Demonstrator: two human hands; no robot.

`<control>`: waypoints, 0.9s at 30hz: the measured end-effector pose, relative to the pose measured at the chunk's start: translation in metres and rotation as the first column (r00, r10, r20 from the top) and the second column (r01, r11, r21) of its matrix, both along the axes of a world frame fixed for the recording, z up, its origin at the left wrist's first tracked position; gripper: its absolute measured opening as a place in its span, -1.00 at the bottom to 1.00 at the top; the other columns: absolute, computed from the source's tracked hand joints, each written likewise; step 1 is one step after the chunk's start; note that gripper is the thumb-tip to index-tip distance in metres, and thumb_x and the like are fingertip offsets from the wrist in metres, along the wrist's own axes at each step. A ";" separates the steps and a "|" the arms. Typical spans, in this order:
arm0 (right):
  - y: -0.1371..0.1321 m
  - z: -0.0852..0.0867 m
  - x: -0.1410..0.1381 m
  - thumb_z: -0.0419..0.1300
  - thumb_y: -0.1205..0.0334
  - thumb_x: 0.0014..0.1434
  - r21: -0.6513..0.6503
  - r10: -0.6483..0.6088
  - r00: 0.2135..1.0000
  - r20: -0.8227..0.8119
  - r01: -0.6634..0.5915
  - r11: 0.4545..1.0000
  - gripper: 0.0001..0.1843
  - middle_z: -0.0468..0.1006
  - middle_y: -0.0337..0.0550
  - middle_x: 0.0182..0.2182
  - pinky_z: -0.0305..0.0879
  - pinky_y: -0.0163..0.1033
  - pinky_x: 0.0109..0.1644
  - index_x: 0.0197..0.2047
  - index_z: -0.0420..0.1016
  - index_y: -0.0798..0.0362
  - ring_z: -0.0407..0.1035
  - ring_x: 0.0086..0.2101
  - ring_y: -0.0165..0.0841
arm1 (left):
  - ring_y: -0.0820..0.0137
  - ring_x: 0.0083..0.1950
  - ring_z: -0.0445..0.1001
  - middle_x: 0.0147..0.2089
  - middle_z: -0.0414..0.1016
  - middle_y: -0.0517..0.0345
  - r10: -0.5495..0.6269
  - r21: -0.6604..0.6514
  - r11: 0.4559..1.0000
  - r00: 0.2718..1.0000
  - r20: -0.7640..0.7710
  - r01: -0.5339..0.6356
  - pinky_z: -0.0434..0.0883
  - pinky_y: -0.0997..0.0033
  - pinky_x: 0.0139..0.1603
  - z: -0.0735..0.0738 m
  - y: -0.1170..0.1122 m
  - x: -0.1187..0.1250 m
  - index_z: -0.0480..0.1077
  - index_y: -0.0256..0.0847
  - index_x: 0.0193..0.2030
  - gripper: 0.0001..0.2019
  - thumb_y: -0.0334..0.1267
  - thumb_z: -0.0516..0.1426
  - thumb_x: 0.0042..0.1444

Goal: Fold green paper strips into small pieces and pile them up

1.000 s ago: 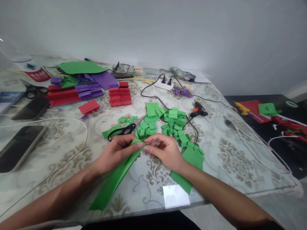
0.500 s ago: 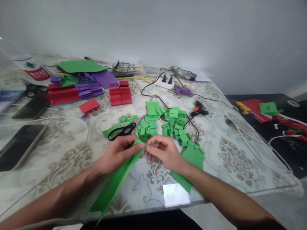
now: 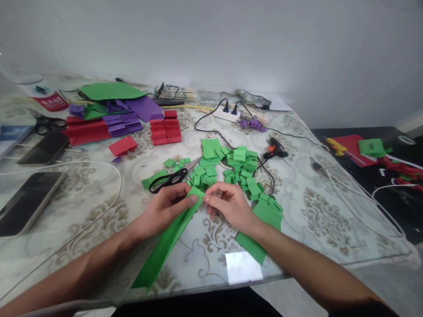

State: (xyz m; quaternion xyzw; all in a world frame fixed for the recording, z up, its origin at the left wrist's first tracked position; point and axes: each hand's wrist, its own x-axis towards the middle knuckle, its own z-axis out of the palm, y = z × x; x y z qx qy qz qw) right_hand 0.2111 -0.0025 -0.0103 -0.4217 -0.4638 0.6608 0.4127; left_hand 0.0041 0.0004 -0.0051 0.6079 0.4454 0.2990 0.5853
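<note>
A long green paper strip (image 3: 167, 244) with a lengthwise fold slants from my hands toward the table's front edge. My left hand (image 3: 167, 207) is closed on it near the upper end, thumb pressed on top. With thumb and fingertips, my right hand (image 3: 228, 204) pinches the corner of that same end. Black-handled scissors (image 3: 170, 179) lie just beyond my left hand, blades pointing away to the right. Many small folded green paper pieces (image 3: 205, 174) are heaped past my fingers. Beneath my right forearm lie larger green paper sheets (image 3: 267, 218).
A black glue gun (image 3: 276, 149) stands at the right, its cord near the green pieces. A white power strip (image 3: 227, 114) sits at the back. Red folded papers (image 3: 165, 130), purple papers (image 3: 122, 123), a phone (image 3: 29, 202) and a bottle (image 3: 46, 94) occupy the left.
The strip's upper end now shows flatter and wider between my hands, and its lower end has shifted slightly up and right. My right hand has moved a little to the right.
</note>
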 end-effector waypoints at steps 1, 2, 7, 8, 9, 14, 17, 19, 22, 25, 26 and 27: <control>0.001 0.000 0.001 0.52 0.10 0.04 -0.002 -0.005 1.000 0.003 0.005 1.000 -0.74 0.57 -0.29 -0.63 0.45 -0.39 -0.55 -0.41 0.59 0.06 0.42 -0.63 -0.46 | 0.45 -0.41 0.18 -0.43 0.20 0.29 0.001 0.004 1.000 1.000 -0.011 -0.001 0.16 0.48 -0.44 0.000 0.001 0.000 0.29 -0.20 -0.40 -0.58 0.09 0.21 0.30; 0.001 -0.001 0.001 0.51 0.10 0.04 -0.011 -0.003 1.000 -0.003 0.003 1.000 -0.74 0.58 -0.29 -0.62 0.46 -0.39 -0.54 -0.41 0.58 0.06 0.42 -0.63 -0.45 | 0.45 -0.40 0.18 -0.43 0.19 0.29 -0.003 0.012 1.000 1.000 -0.024 0.003 0.16 0.48 -0.43 -0.001 0.001 0.000 0.29 -0.20 -0.40 -0.58 0.09 0.20 0.30; 0.002 -0.006 0.000 0.49 0.00 0.06 -0.078 0.071 0.995 -0.065 -0.076 0.994 -0.67 0.59 -0.28 -0.58 0.48 -0.35 -0.55 -0.38 0.56 0.06 0.47 -0.59 -0.41 | 0.44 -0.39 0.16 -0.43 0.17 0.28 -0.031 0.056 0.998 0.996 -0.081 0.035 0.16 0.46 -0.42 -0.004 0.003 0.000 0.27 -0.20 -0.41 -0.58 0.08 0.17 0.31; 0.001 -0.006 -0.001 0.50 -0.01 0.06 -0.076 0.083 0.995 -0.056 -0.088 0.993 -0.66 0.59 -0.28 -0.59 0.47 -0.36 -0.55 -0.37 0.56 0.06 0.46 -0.60 -0.42 | 0.43 -0.38 0.18 -0.43 0.18 0.28 -0.037 0.055 0.998 0.995 -0.088 0.042 0.17 0.46 -0.41 -0.005 0.002 0.000 0.28 -0.21 -0.40 -0.58 0.08 0.16 0.31; 0.001 -0.006 -0.002 0.50 -0.01 0.07 -0.068 0.087 0.995 -0.039 -0.089 0.994 -0.66 0.58 -0.29 -0.61 0.46 -0.38 -0.54 -0.37 0.56 0.07 0.44 -0.62 -0.44 | 0.43 -0.38 0.19 -0.42 0.19 0.27 -0.042 0.050 0.998 0.995 -0.093 0.047 0.18 0.45 -0.41 -0.006 0.002 0.000 0.29 -0.21 -0.39 -0.59 0.08 0.16 0.31; 0.001 -0.003 0.000 0.50 -0.07 0.10 -0.004 0.019 0.999 0.039 -0.019 1.000 -0.63 0.57 -0.29 -0.62 0.42 -0.38 -0.52 -0.37 0.58 0.06 0.44 -0.62 -0.45 | 0.43 -0.39 0.25 -0.42 0.27 0.25 -0.053 -0.002 0.999 0.995 -0.083 0.053 0.21 0.46 -0.42 -0.006 0.001 0.001 0.35 -0.23 -0.37 -0.58 0.10 0.17 0.31; 0.006 0.002 0.005 0.48 -0.09 0.11 0.025 -0.042 0.998 0.055 0.041 0.999 -0.62 0.58 -0.27 -0.61 0.43 -0.36 -0.50 -0.38 0.59 0.06 0.45 -0.61 -0.42 | 0.41 -0.39 0.35 -0.41 0.40 0.20 -0.087 -0.064 0.994 0.996 -0.029 0.085 0.29 0.46 -0.40 -0.005 0.003 -0.001 0.39 -0.24 -0.34 -0.60 0.09 0.20 0.30; 0.011 0.003 0.009 0.48 -0.08 0.11 0.040 -0.092 0.994 0.059 0.090 0.995 -0.63 0.58 -0.26 -0.60 0.46 -0.34 -0.47 -0.39 0.59 0.06 0.46 -0.58 -0.41 | 0.39 -0.38 0.44 -0.38 0.50 0.16 -0.120 -0.134 0.983 0.993 0.025 0.122 0.35 0.45 -0.37 -0.003 0.006 -0.004 0.43 -0.24 -0.31 -0.62 0.08 0.23 0.29; 0.021 0.002 0.015 0.49 -0.04 0.08 0.053 -0.174 0.984 0.042 0.172 0.984 -0.67 0.57 -0.26 -0.59 0.47 -0.31 -0.49 -0.38 0.61 0.05 0.44 -0.58 -0.38 | 0.39 -0.41 0.49 -0.41 0.53 0.17 -0.129 -0.202 0.969 0.989 0.072 0.142 0.37 0.47 -0.40 -0.001 0.013 -0.007 0.43 -0.24 -0.32 -0.63 0.05 0.31 0.21; 0.028 -0.001 0.019 0.50 0.00 0.07 0.067 -0.240 0.970 0.020 0.239 0.969 -0.70 0.56 -0.27 -0.58 0.48 -0.31 -0.47 -0.39 0.60 0.04 0.46 -0.53 -0.36 | 0.35 -0.39 0.55 -0.39 0.57 0.16 -0.110 -0.256 0.957 0.986 0.123 0.139 0.44 0.43 -0.36 0.001 0.016 -0.008 0.44 -0.23 -0.30 -0.64 0.03 0.36 0.16; 0.029 -0.001 0.020 0.50 0.00 0.07 0.071 -0.245 0.969 0.016 0.243 0.967 -0.70 0.56 -0.27 -0.58 0.48 -0.32 -0.47 -0.39 0.61 0.04 0.46 -0.52 -0.37 | 0.31 -0.35 0.59 -0.36 0.60 0.13 -0.094 -0.274 0.953 0.986 0.138 0.129 0.48 0.40 -0.33 0.002 0.016 -0.009 0.47 -0.23 -0.28 -0.65 0.04 0.35 0.17; 0.029 -0.002 0.020 0.50 -0.01 0.08 0.077 -0.241 0.970 0.015 0.240 0.968 -0.70 0.56 -0.27 -0.57 0.48 -0.32 -0.47 -0.39 0.61 0.04 0.46 -0.52 -0.37 | 0.28 -0.32 0.62 -0.34 0.62 0.11 -0.066 -0.285 0.953 0.986 0.151 0.107 0.51 0.36 -0.29 0.003 0.016 -0.009 0.49 -0.22 -0.26 -0.66 0.05 0.33 0.19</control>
